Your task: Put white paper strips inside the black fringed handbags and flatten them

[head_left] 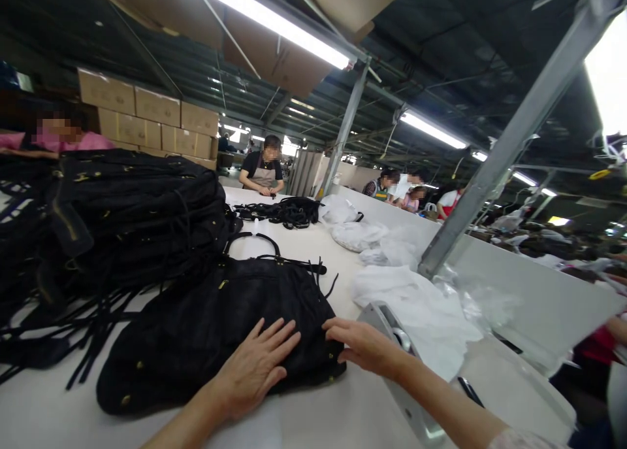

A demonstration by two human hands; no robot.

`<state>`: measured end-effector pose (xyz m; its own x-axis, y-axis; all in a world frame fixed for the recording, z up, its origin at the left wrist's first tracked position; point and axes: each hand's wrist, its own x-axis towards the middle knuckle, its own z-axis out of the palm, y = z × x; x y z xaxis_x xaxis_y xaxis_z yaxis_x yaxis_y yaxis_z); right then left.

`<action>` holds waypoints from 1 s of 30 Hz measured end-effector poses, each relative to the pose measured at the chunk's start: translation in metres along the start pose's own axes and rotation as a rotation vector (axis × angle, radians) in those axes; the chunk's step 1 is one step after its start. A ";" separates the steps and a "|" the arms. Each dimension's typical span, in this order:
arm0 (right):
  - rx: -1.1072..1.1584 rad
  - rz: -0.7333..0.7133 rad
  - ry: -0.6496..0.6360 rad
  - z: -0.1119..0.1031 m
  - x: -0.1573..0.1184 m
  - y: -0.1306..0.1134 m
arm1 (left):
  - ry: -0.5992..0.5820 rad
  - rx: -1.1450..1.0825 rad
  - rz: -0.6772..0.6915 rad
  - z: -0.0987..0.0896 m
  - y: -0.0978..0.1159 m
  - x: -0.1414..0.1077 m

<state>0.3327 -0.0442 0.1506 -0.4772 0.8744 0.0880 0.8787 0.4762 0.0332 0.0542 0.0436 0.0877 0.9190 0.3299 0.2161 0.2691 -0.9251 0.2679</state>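
Note:
A black handbag (215, 325) with small brass studs lies flat on the white table, its curved handle (255, 235) pointing away from me. My left hand (259, 367) rests palm down on the bag's front, fingers stretched and spread. At the bag's right edge is my right hand (360, 344), fingers partly bent and the thumb apart from them. Nothing shows in its grasp, and its fingertips are at or touching the bag's side. A short gold zipper pull (223, 283) sits near the top of the bag.
A tall pile of black bags (142, 207) with dangling straps stands at left. Black straps (289, 210) lie farther back. White wrapping sheets (411, 305) and a grey metal device (411, 397) are on the right, beside a slanted post (504, 129). A co-worker (264, 168) stands across the table.

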 end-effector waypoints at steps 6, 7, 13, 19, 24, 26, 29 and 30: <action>-0.195 0.035 0.135 0.057 -0.027 -0.022 | -0.053 0.022 0.018 -0.003 0.006 0.003; -0.224 0.016 0.176 0.063 -0.033 -0.024 | -0.051 0.023 0.030 -0.004 0.006 0.003; -0.058 0.154 0.258 0.067 -0.066 -0.019 | -0.082 -0.069 0.026 -0.006 0.002 0.000; 0.632 0.805 0.206 0.060 -0.066 -0.036 | -0.091 -0.074 0.016 -0.003 0.001 -0.001; 1.195 1.201 0.208 0.055 -0.036 -0.049 | -0.095 -0.067 0.002 -0.001 0.001 -0.001; 1.287 1.216 0.152 0.054 -0.027 -0.052 | -0.081 -0.066 0.006 0.001 -0.001 -0.001; 1.407 1.172 0.170 0.050 -0.021 -0.055 | -0.073 -0.059 0.008 0.004 -0.004 -0.002; 1.439 1.147 0.193 0.049 -0.020 -0.055 | -0.070 -0.056 0.011 0.004 -0.004 -0.002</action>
<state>0.2936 -0.0836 0.0986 0.3717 0.8143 -0.4458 -0.0060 -0.4781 -0.8783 0.0519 0.0462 0.0824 0.9403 0.3039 0.1534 0.2441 -0.9160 0.3183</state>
